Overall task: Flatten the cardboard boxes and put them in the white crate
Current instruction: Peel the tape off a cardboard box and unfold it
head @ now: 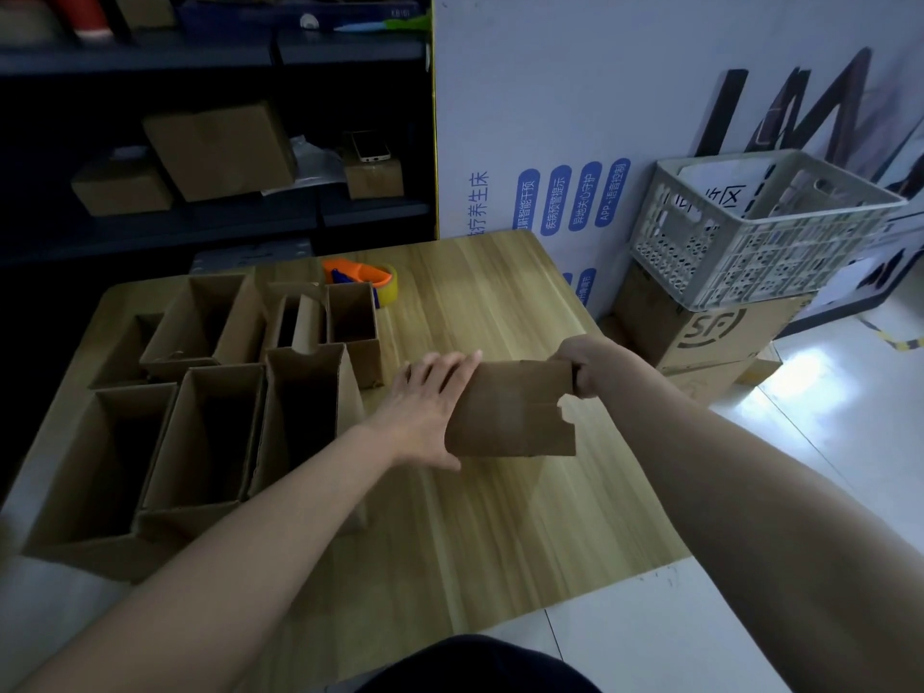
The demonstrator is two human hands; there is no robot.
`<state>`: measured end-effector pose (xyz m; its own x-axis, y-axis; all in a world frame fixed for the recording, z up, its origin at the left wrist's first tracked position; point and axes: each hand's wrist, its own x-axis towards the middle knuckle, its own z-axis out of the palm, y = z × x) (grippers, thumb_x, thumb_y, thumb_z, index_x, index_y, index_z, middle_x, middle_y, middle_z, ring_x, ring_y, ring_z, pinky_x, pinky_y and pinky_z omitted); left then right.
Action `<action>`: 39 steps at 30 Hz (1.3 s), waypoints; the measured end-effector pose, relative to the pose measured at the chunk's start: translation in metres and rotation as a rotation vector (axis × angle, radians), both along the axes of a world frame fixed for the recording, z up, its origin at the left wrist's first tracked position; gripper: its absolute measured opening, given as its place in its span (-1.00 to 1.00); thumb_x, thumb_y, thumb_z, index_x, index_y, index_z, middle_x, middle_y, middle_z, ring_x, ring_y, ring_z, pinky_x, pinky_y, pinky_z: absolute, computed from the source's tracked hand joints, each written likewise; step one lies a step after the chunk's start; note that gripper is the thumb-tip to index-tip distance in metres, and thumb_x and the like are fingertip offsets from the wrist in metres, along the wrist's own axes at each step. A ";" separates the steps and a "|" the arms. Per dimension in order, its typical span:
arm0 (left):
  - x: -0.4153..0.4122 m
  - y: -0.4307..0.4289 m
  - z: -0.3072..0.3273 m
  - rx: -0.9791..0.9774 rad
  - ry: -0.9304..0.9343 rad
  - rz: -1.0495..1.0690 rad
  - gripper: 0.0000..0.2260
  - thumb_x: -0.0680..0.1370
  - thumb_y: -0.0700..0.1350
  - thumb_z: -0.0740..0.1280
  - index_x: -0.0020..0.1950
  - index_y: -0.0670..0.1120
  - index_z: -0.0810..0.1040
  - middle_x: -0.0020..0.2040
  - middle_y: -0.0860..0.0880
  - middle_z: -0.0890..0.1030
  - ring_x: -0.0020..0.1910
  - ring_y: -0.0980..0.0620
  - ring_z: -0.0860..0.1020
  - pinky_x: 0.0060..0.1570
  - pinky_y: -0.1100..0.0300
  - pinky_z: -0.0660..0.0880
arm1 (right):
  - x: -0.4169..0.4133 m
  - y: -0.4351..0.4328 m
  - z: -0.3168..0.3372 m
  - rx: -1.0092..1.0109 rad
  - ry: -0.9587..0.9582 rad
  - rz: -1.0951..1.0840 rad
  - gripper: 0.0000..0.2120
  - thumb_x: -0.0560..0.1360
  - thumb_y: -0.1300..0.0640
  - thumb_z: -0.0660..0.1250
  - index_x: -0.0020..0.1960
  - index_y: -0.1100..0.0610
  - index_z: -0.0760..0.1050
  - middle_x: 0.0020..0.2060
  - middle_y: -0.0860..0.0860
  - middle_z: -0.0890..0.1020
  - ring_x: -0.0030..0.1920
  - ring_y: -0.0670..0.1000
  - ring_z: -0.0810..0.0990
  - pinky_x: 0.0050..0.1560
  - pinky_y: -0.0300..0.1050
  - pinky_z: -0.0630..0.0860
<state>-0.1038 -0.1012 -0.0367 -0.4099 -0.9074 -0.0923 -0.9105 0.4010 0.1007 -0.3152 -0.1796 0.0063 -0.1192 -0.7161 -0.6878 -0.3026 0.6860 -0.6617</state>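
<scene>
Cardboard box, nearly flat, mid-table. Left hand lies on its left end, fingers straight, probably pressing the fold down. Right hand grips the far right corner to steady it. White crate stands to the right on a carton. Open boxes at left, not yet flattened.

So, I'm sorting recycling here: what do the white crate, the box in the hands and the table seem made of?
White crate: moulded plastic, matte, by its perforated lattice walls. Flattened cardboard box: plain brown cardboard, matte, with fold creases and a cut notch. Table: pale wood grain, slight sheen; solid wood or laminate, cannot tell.
</scene>
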 end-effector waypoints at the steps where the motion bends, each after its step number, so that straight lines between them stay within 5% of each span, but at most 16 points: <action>1: -0.001 0.000 -0.001 -0.009 -0.017 -0.013 0.21 0.25 0.26 0.48 0.41 0.11 -0.50 0.45 0.05 -0.15 0.46 -0.09 -0.15 0.45 -0.12 -0.10 | -0.002 -0.003 -0.004 -0.013 -0.003 0.007 -0.60 0.56 0.31 0.12 0.39 0.31 0.30 -0.25 0.08 0.40 -0.32 0.02 0.40 -0.54 -0.17 0.50; 4: -0.001 -0.003 -0.001 -0.023 0.009 -0.017 0.19 0.25 0.22 0.49 0.43 0.11 -0.45 0.43 0.05 -0.10 0.47 -0.12 -0.08 0.44 -0.09 0.01 | -0.006 -0.004 -0.004 0.025 0.036 0.020 -0.66 0.57 0.29 0.17 0.33 0.33 0.38 -0.19 0.14 0.48 -0.23 0.06 0.50 -0.25 -0.15 0.50; 8: -0.001 -0.009 0.000 0.091 0.041 0.033 0.16 0.25 0.15 0.51 0.46 0.12 -0.37 0.46 0.09 -0.08 0.47 -0.10 -0.08 0.43 -0.10 0.04 | -0.006 -0.008 0.002 -0.290 0.360 0.251 -0.44 0.57 -0.18 0.17 0.36 0.23 0.35 0.18 0.15 0.52 0.15 0.16 0.52 0.02 -0.02 0.45; 11: -0.002 -0.018 0.004 0.196 0.087 0.114 0.14 0.25 0.15 0.50 0.50 0.08 -0.30 0.51 0.07 -0.09 0.48 -0.08 -0.07 0.43 -0.11 0.08 | -0.002 -0.007 0.018 -0.466 0.323 0.638 -0.27 0.43 -0.31 0.29 0.47 0.04 0.26 0.40 0.03 0.37 0.34 0.10 0.39 0.16 -0.07 0.36; 15: -0.001 -0.024 0.006 0.289 0.182 0.153 0.10 0.26 0.15 0.52 0.54 0.04 -0.18 0.54 0.08 -0.07 0.51 -0.03 -0.08 0.44 -0.10 0.11 | 0.009 0.003 0.005 -0.338 0.742 1.213 0.11 0.23 -0.31 0.47 0.55 -0.09 -0.12 0.54 -0.08 0.01 0.52 0.16 -0.13 0.43 0.29 -0.12; 19: 0.001 -0.019 0.002 0.362 0.408 0.180 0.00 0.27 0.15 0.54 0.53 0.02 0.01 0.52 0.13 0.01 0.50 0.05 0.00 0.44 -0.04 0.13 | 0.007 0.007 -0.012 -0.329 0.792 1.220 0.15 0.24 -0.26 0.49 0.55 -0.03 -0.17 0.54 -0.05 -0.01 0.53 0.11 -0.16 0.43 0.30 -0.23; 23: 0.010 -0.022 0.002 0.269 0.646 0.331 -0.43 0.37 0.08 0.49 0.32 0.03 0.42 0.37 0.09 0.24 0.39 0.03 0.21 0.40 -0.03 0.24 | 0.006 0.005 -0.009 -0.343 0.820 1.219 0.14 0.22 -0.26 0.51 0.55 -0.02 -0.12 0.53 -0.03 0.06 0.53 0.10 -0.07 0.43 0.29 -0.19; 39: 0.008 -0.019 0.005 0.078 0.509 0.388 -0.83 0.47 -0.09 0.42 0.04 -0.06 0.59 0.02 0.04 0.49 0.08 0.07 0.44 0.08 0.21 0.37 | 0.032 0.016 0.005 -0.235 0.967 1.192 0.12 0.21 -0.17 0.55 0.55 0.09 -0.02 0.48 0.06 0.21 0.49 0.18 0.12 0.46 0.19 -0.08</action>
<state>-0.0960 -0.1206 -0.0320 -0.0630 -0.9970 -0.0447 -0.8188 0.0260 0.5735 -0.2832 -0.1641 0.0115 0.2618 -0.7930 -0.5502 -0.9386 -0.3419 0.0462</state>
